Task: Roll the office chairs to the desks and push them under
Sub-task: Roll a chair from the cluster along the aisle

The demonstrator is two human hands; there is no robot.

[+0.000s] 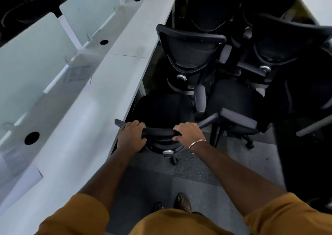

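A black mesh office chair [161,108] stands right in front of me, its seat partly beneath the edge of the long white desk [100,98]. My left hand [132,135] grips the left end of the backrest's top bar. My right hand [188,133], with a metal bangle at the wrist, grips the right end of the same bar. The chair's base and one caster show below my hands. The chair's front half is hidden under the desk.
Several more black chairs [190,54] crowd the aisle ahead and to the right, one [237,105] touching armrests with mine. Frosted divider panels [30,54] and round cable holes [32,138] line the desk. Grey carpet tiles [197,180] lie around my sandalled feet.
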